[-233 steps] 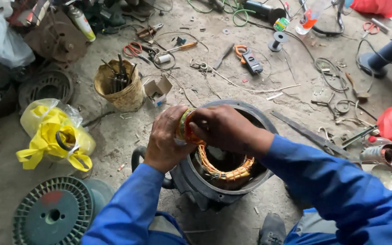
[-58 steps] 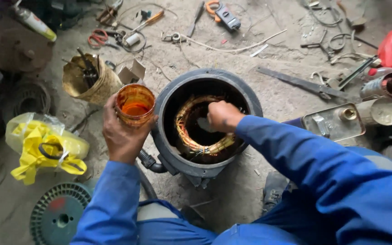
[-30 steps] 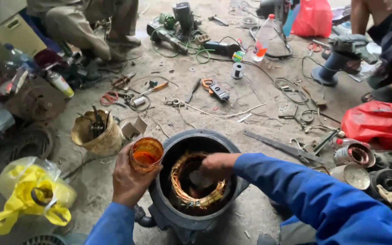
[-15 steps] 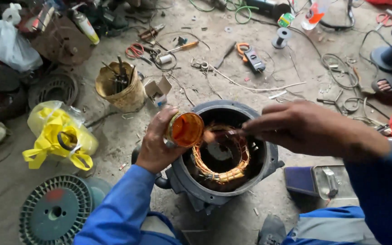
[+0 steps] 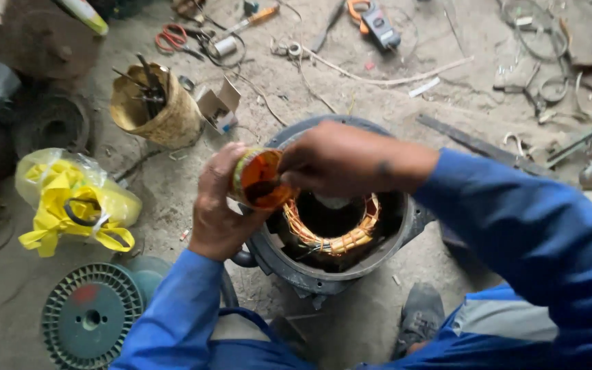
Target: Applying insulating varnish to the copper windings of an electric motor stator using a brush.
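Varnish can (image 5: 258, 179), tilted above the motor housing (image 5: 323, 267) rim, is gripped in our left hand (image 5: 219, 205) while our right hand (image 5: 340, 159), back from the winding (image 5: 330, 236), is dipping pinched fingers in.

Small open cardboard box (image 5: 219, 106) on floor beside woven basket (image 5: 152, 109). Yellow plastic bag (image 5: 73, 202) far left. Clamp meter (image 5: 377, 19), grey screen, top.

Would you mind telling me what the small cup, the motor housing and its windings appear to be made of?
Small cup: likely clear plastic, see-through, holding amber liquid.
Motor housing: probably cast metal, dull dark grey, thick-rimmed.
Windings: seemingly copper wire, orange sheen, bundled and tied.
Left hand holds the cup; right hand reaches into it.
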